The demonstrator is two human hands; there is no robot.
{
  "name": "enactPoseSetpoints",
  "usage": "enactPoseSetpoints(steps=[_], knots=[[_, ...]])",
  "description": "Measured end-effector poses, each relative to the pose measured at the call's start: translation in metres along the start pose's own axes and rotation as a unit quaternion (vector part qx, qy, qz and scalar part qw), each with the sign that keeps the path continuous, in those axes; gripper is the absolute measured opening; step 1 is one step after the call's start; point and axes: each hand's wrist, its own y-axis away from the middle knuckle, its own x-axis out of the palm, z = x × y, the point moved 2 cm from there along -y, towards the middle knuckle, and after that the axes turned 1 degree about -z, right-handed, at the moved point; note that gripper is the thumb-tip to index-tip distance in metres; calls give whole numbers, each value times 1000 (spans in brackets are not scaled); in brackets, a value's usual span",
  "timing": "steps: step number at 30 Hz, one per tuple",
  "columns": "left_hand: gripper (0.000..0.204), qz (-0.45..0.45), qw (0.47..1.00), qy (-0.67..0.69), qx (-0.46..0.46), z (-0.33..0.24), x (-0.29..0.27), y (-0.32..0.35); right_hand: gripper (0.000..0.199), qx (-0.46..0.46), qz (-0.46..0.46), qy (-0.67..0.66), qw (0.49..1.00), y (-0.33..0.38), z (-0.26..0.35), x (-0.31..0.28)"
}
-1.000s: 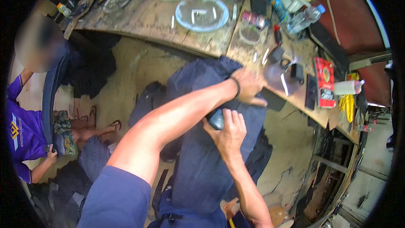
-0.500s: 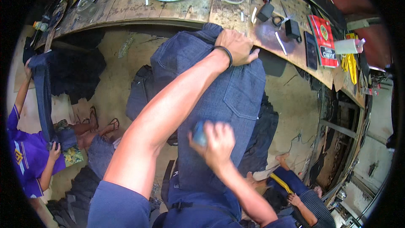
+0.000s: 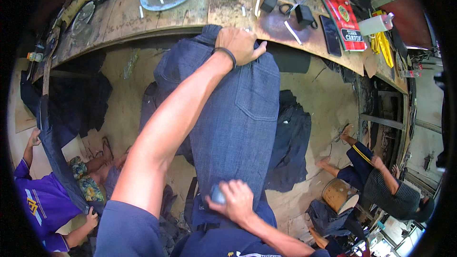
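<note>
Dark blue jeans are stretched from the workbench's edge down to my lap, a back pocket facing up. At the bench edge my left hand is closed on the waist end of the jeans, thumb out to the right. Low on the leg, close to my body, my right hand grips a rounded grey-blue block against the denim. Motion blurs that hand, and its fingers hide part of the block, so its exact kind does not show.
The wooden workbench carries a round tray, scissors, a phone, a red packet and a white bottle. A person in purple handles dark cloth at left; another person sits right, near a drum-shaped stool.
My right hand has slid down the jeans toward my body with the block. My left hand keeps its grip at the waist. The view has shifted, and the person at right sits more upright.
</note>
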Motion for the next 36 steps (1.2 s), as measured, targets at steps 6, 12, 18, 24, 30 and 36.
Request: enactPoseSetpoints(steps=[6,12,18,24,30,36], knots=[[81,100,984,-117,-88,44,-95,24,54,50,59,-50,996,117,-7,21],[89,7,996,-6,92,-15,-78,77,51,-37,103,-55,992,40,-4,-5],[117,-32,999,-17,1,-4,-12,68,45,-89,-71,63,991,-153,-59,-8],[119,7,998,-17,-63,-8,-18,62,45,-72,-43,42,996,-46,-19,3],[119,15,997,-20,-76,-13,-20,59,43,-75,-41,70,994,-116,-74,-18],[121,27,995,-37,-87,-15,-20,61,46,-33,12,35,999,-46,-26,-20]])
